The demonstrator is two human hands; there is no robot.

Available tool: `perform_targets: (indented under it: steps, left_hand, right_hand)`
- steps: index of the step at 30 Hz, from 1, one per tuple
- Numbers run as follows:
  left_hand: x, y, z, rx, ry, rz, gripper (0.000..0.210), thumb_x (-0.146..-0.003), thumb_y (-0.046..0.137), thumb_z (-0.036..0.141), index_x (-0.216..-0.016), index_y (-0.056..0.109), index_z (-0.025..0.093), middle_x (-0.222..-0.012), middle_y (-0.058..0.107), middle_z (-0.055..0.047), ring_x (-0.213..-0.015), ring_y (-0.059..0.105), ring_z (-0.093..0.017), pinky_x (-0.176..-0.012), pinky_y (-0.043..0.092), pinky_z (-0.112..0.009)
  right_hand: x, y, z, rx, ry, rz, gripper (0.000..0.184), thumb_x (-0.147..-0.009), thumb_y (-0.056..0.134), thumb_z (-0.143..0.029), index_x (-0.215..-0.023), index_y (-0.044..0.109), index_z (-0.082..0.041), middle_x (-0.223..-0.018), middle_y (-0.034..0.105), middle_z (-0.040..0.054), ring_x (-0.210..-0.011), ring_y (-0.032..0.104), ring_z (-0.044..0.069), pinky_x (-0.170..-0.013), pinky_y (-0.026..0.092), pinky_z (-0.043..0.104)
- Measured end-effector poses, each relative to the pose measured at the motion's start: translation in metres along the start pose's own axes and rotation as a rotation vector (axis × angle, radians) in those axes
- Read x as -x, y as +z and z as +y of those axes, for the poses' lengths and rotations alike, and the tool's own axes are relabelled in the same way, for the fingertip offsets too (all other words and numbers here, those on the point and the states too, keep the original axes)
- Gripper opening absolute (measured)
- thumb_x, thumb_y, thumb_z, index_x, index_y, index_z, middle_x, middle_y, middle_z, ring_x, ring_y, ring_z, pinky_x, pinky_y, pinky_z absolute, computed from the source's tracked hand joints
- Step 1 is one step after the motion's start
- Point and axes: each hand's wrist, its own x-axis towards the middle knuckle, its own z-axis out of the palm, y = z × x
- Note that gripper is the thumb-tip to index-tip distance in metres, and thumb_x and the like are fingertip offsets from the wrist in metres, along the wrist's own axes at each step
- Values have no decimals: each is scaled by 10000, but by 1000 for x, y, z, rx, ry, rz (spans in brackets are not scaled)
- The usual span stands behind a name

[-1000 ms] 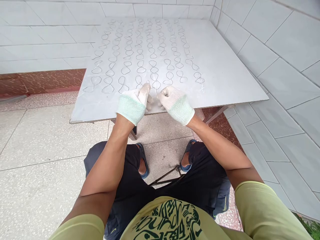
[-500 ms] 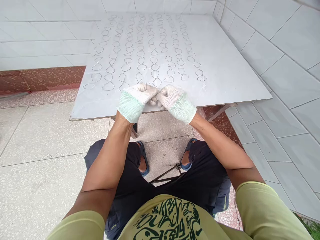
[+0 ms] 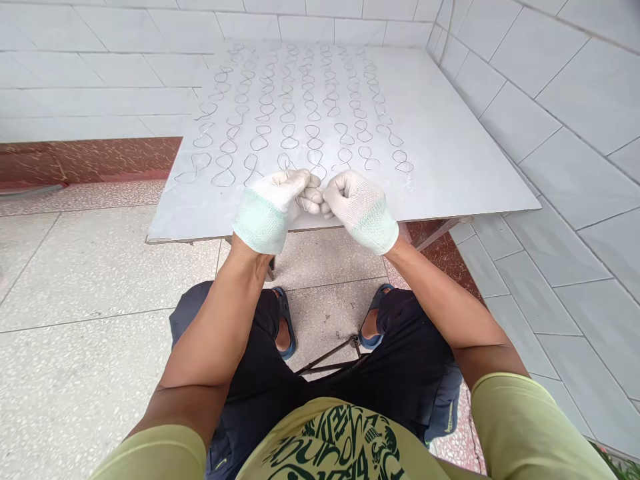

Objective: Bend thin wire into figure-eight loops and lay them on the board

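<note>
My left hand (image 3: 283,199), in a white knit glove with a mint cuff, is closed in a pinch over the table's near edge. Beside it my right hand (image 3: 354,203), gloved alike, also pinches, its fingertips close against the left ones. A thin wire (image 3: 319,189) shows faintly between the fingers; most of it is hidden by them. Just beyond the hands, thin wires bent into figure-eight loops (image 3: 225,171) lie in several long rows on the white tabletop (image 3: 460,167).
White tiled walls (image 3: 530,100) border the table at the back and right. Below its front edge are table legs (image 3: 437,233), speckled floor tiles (image 3: 90,367), my feet in blue sandals (image 3: 286,327) and a dark metal bar frame (image 3: 330,357) between my legs.
My hands have shifted slightly, with the right fingers now a little farther from the left thumb. The view has tilted up a bit. The laid-out wires look the same.
</note>
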Motion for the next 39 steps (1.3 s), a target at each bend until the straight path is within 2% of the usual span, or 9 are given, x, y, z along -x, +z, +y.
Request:
perform_targets:
  steps: [6, 10, 16, 19, 24, 29, 32, 35, 39]
  left_hand:
    - [3, -17, 3, -141, 43, -12, 569, -1023, 909, 750, -1124, 855, 193, -847, 893, -87, -1073, 930, -344, -1162, 701, -499]
    - [5, -23, -1, -222, 108, -28, 495, -1040, 907, 699, -1045, 866, 207, -873, 912, -101, -1234, 910, -362, -1351, 579, -528]
    - [5, -15, -2, -242, 84, 42, 464, -1164, 762, 647, -1067, 861, 204, -858, 895, -79, -937, 918, -293, -1104, 691, -458]
    - [5, -13, -3, -258, 100, 61, 452, -1175, 759, 623, -1005, 847, 213, -809, 867, -69, -904, 911, -280, -1032, 700, -420]
    - [3, -16, -3, -223, 47, -43, 513, -1143, 816, 675, -957, 788, 198, -788, 856, -74, -752, 858, -251, -870, 700, -381]
    - [2, -13, 3, -113, -128, -133, 392, -1222, 791, 458, -982, 740, 152, -765, 823, -59, -609, 772, -171, -746, 643, -322]
    - [3, -11, 2, -139, -190, -129, 332, -1243, 716, 320, -970, 757, 136, -722, 806, -46, -569, 734, -143, -694, 610, -291]
    - [3, -13, -4, -164, -158, -210, 360, -1200, 780, 428, -953, 758, 167, -649, 754, -7, -546, 692, -141, -715, 635, -300]
    - [-1, -19, -10, -264, -84, -318, 417, -1105, 871, 581, -947, 763, 210, -553, 646, 24, -667, 751, -189, -826, 668, -333]
  right_hand:
    - [-4, -1, -4, -110, 20, 35, 324, -1187, 736, -218, -879, 648, -267, -867, 835, -7, -837, 823, 166, -854, 666, 296]
    - [-6, -1, -4, -158, 15, 55, 365, -1199, 704, -175, -851, 639, -268, -829, 808, -6, -794, 795, 158, -838, 659, 297]
    - [-6, 1, -1, -153, 27, 49, 318, -1198, 722, -208, -894, 650, -267, -855, 811, 2, -842, 814, 171, -886, 673, 304]
    - [-9, 1, 6, -195, 13, 3, 295, -1239, 741, -394, -979, 690, -265, -958, 842, 20, -893, 830, 180, -901, 677, 311]
    - [-21, -5, 19, -215, -7, -27, 398, -1211, 761, -653, -1111, 759, -268, -1122, 864, 41, -1031, 844, 210, -940, 679, 326]
    - [-36, -23, 24, -103, 13, 75, 369, -1176, 808, -599, -1047, 777, -254, -1134, 873, 57, -1139, 836, 249, -1065, 683, 383]
    - [-34, -28, 18, -78, -42, 25, 291, -1143, 857, -515, -1037, 814, -247, -1161, 887, 56, -1194, 837, 253, -1103, 676, 380]
    - [-26, -26, 9, -73, -72, -62, 247, -1128, 850, -402, -945, 821, -239, -1096, 897, 52, -1163, 841, 237, -1092, 668, 341]
    - [-22, -20, 6, -125, -46, -50, 262, -1132, 823, -352, -896, 810, -239, -993, 885, 41, -1067, 832, 228, -1016, 685, 324]
